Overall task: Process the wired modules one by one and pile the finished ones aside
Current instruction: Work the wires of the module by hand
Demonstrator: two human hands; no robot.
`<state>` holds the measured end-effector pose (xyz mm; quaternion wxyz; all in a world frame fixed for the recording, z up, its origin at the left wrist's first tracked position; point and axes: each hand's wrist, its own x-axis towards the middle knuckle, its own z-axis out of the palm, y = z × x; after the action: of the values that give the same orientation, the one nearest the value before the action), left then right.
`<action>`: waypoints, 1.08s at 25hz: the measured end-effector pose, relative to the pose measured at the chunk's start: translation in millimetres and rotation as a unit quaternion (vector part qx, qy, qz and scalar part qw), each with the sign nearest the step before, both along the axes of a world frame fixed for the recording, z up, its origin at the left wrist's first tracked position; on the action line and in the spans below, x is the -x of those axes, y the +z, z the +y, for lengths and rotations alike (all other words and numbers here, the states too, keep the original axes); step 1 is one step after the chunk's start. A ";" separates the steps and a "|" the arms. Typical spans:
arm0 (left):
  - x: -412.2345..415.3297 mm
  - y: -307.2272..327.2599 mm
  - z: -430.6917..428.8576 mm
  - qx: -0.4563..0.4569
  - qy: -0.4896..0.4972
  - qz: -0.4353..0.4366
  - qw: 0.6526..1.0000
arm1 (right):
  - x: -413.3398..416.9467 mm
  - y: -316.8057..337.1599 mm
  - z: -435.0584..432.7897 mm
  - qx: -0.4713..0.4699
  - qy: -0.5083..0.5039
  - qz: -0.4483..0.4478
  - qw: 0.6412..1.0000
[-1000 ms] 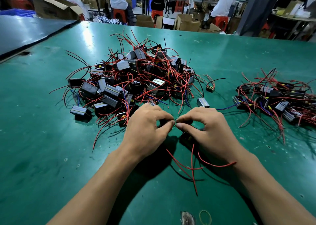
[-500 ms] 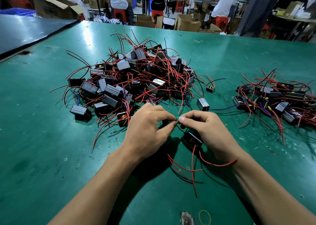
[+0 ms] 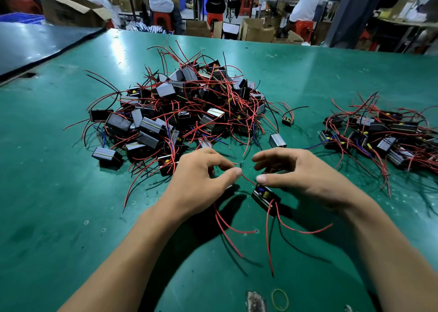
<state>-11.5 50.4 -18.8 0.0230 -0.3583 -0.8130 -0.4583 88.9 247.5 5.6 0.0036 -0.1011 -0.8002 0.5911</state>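
Pinching a red wire (image 3: pixel 247 180) between thumb and forefinger, left hand (image 3: pixel 201 181) sits at 9 o'clock of the module (image 3: pixel 265 197), which lies on the table (image 3: pixel 71 193). Right hand (image 3: pixel 305 179) at the module's 2 o'clock, fingers loosely curled, thumb and forefinger apart, gripping nothing. Big heap (image 3: pixel 184 112) at 11 o'clock, smaller pile (image 3: pixel 384 134) at 2 o'clock.

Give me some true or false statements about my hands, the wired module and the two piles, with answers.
1. The larger pile lies beyond the left hand. True.
2. The smaller pile sits at the table's left. False: it is at the right.
3. The left hand pinches a red wire. True.
4. The right hand grips the wired module. False: its fingers are spread and hold nothing.
5. A rubber band lies near the table's front edge. True.
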 end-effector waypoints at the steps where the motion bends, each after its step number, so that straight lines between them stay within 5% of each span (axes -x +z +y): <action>1: -1.0 0.7 0.7 -0.016 0.014 -0.007 1.000 | -2.5 1.5 5.7 0.016 0.005 -0.006 1.000; 15: 1.6 9.0 0.3 -0.023 -0.023 -0.229 0.973 | 1.0 -7.2 0.7 0.137 -0.007 -0.023 0.990; 27: 0.9 14.0 -3.0 0.003 -0.141 -0.289 0.947 | 4.1 -9.3 -5.5 0.076 0.011 0.013 0.997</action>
<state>-12.4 47.4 -4.8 -0.2789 -0.3213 -0.7271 -0.5388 84.8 242.0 -3.8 0.0003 -0.0847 -0.7536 0.6518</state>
